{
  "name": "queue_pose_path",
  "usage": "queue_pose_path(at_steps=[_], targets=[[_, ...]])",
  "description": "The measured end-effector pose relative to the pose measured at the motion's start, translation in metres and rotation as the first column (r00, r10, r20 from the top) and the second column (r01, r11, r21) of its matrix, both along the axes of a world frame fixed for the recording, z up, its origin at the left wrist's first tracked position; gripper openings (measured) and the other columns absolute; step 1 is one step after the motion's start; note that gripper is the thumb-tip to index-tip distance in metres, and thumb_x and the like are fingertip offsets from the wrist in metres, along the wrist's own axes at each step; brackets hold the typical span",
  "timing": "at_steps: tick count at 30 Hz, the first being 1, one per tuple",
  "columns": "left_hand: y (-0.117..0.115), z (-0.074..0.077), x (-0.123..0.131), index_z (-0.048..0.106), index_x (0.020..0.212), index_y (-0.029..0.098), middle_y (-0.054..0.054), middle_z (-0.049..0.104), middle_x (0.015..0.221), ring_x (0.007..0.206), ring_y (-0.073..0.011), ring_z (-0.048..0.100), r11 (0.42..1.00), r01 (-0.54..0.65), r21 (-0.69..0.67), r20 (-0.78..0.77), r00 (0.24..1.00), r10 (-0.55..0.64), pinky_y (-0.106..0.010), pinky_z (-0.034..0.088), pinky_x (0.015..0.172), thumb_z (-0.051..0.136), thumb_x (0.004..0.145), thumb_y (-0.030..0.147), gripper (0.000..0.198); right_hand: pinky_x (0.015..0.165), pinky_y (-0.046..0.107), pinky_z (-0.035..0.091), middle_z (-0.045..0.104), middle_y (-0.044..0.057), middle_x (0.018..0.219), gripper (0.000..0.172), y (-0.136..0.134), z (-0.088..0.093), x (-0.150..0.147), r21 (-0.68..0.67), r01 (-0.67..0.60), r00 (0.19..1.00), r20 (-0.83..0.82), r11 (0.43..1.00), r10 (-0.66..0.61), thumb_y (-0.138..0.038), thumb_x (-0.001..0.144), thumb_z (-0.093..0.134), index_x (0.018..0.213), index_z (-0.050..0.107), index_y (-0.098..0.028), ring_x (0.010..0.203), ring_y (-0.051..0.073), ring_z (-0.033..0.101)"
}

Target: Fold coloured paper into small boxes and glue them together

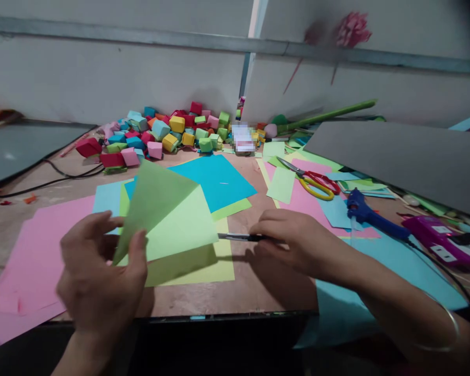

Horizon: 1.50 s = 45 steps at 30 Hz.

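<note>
My left hand (pixel 97 271) is closed on a folded light green paper (pixel 168 214), thumb in front, and holds it tilted above the table. My right hand (pixel 293 240) is closed on a thin dark pen (pixel 238 237) whose tip points left, under the paper's right corner. A yellow-green sheet (pixel 219 266) lies flat on the table beneath the paper. Pink sheets (pixel 31 256) lie to the left and a blue sheet (pixel 215 180) lies behind.
A heap of small coloured paper cubes (pixel 160 133) sits at the back. Red-and-yellow scissors (pixel 315 181), a blue glue gun (pixel 370 214) and a purple stapler (pixel 442 240) lie on the right. A grey board (pixel 407 156) leans at the far right. Black cables (pixel 58 175) run on the left.
</note>
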State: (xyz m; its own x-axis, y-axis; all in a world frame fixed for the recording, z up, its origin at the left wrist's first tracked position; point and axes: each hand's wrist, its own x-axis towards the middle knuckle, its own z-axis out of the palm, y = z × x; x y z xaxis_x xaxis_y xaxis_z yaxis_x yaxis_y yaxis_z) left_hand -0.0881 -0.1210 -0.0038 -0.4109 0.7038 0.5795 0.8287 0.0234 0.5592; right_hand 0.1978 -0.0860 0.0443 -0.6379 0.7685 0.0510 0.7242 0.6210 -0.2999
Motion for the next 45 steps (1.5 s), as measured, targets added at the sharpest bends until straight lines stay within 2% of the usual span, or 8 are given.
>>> queue_pose_path(at_steps=[6, 12, 15, 18, 21, 25, 30, 45], targets=[[0.006, -0.011, 0.011, 0.057, 0.088, 0.018, -0.013, 0.048, 0.099, 0.095, -0.0332, 0.052, 0.928, 0.12, -0.352, -0.451, 0.847, -0.281, -0.044, 0.049, 0.073, 0.056, 0.082, 0.031, 0.015, 0.059, 0.027, 0.032, 0.061, 0.007, 0.076, 0.029, 0.018, -0.025, 0.004, 0.095, -0.095, 0.975, 0.21, 0.991, 0.073, -0.014, 0.093, 0.05, 0.111, 0.071, -0.02, 0.068, 0.016, 0.053], [-0.008, -0.006, 0.02, 0.056, 0.09, 0.021, -0.008, 0.053, 0.091, 0.088, -0.0261, 0.054, 0.969, 0.244, 0.034, -0.415, 0.886, -0.208, -0.041, 0.049, 0.074, 0.065, 0.08, 0.024, 0.013, 0.056, 0.027, 0.026, 0.059, 0.005, 0.073, 0.029, 0.012, -0.036, 0.01, 0.171, -0.14, 0.978, 0.176, 0.975, 0.11, -0.017, 0.095, 0.05, 0.111, 0.072, -0.025, 0.068, 0.016, 0.05], [-0.01, 0.002, 0.019, 0.056, 0.082, 0.023, 0.0, 0.054, 0.078, 0.07, -0.0159, 0.055, 0.828, 0.518, 0.215, -0.441, 0.808, -0.391, -0.03, 0.049, 0.063, 0.065, 0.081, 0.016, 0.011, 0.056, 0.027, 0.028, 0.059, 0.004, 0.074, 0.029, 0.011, -0.036, 0.01, 0.143, -0.113, 0.982, 0.166, 0.983, 0.088, -0.018, 0.096, 0.047, 0.11, 0.072, -0.026, 0.069, 0.016, 0.052], [0.001, 0.003, 0.015, 0.062, 0.101, 0.021, -0.006, 0.067, 0.101, 0.095, -0.0195, 0.064, 0.656, 0.753, -0.058, -0.506, 0.544, -0.67, -0.034, 0.055, 0.081, 0.052, 0.09, 0.011, 0.018, 0.055, 0.026, 0.03, 0.058, 0.003, 0.074, 0.027, 0.01, -0.034, 0.007, 0.121, -0.066, 0.984, 0.172, 0.99, 0.044, -0.021, 0.098, 0.046, 0.105, 0.072, -0.024, 0.068, 0.016, 0.052], [0.013, -0.008, 0.01, 0.063, 0.122, 0.025, -0.01, 0.06, 0.134, 0.132, -0.0351, 0.046, 0.676, 0.606, -0.421, -0.475, 0.488, -0.733, -0.056, 0.044, 0.101, 0.044, 0.097, 0.024, 0.031, 0.056, 0.026, 0.032, 0.059, 0.004, 0.076, 0.026, 0.009, -0.032, 0.007, 0.127, -0.092, 0.975, 0.215, 0.988, 0.063, -0.02, 0.097, 0.046, 0.107, 0.07, -0.023, 0.07, 0.016, 0.053], [0.01, -0.026, 0.006, 0.038, 0.144, 0.045, -0.011, 0.028, 0.158, 0.141, -0.047, 0.025, 0.62, 0.43, -0.656, -0.377, 0.525, -0.763, -0.072, 0.033, 0.101, 0.046, 0.093, 0.055, 0.052, 0.06, 0.026, 0.034, 0.062, 0.007, 0.083, 0.034, 0.006, -0.031, 0.013, 0.17, -0.218, 0.945, 0.284, 0.961, 0.164, -0.014, 0.096, 0.042, 0.117, 0.067, -0.023, 0.074, 0.017, 0.054], [-0.002, -0.033, 0.008, 0.023, 0.145, 0.055, -0.008, 0.008, 0.163, 0.144, -0.0479, 0.015, 0.62, 0.464, -0.633, -0.38, 0.512, -0.77, -0.074, 0.021, 0.105, 0.044, 0.088, 0.067, 0.061, 0.064, 0.027, 0.038, 0.061, 0.008, 0.084, 0.037, 0.003, -0.031, 0.017, 0.162, -0.264, 0.933, 0.294, 0.951, 0.209, -0.014, 0.099, 0.034, 0.117, 0.066, -0.02, 0.077, 0.017, 0.054], [-0.002, -0.033, 0.011, 0.024, 0.145, 0.055, -0.007, 0.007, 0.164, 0.143, -0.0499, 0.014, 0.624, 0.465, -0.628, -0.366, 0.531, -0.764, -0.074, 0.019, 0.106, 0.043, 0.085, 0.071, 0.065, 0.064, 0.027, 0.041, 0.061, 0.007, 0.081, 0.036, -0.004, -0.034, 0.017, 0.128, -0.232, 0.96, 0.193, 0.964, 0.205, -0.015, 0.098, 0.037, 0.116, 0.067, -0.02, 0.076, 0.017, 0.054]])
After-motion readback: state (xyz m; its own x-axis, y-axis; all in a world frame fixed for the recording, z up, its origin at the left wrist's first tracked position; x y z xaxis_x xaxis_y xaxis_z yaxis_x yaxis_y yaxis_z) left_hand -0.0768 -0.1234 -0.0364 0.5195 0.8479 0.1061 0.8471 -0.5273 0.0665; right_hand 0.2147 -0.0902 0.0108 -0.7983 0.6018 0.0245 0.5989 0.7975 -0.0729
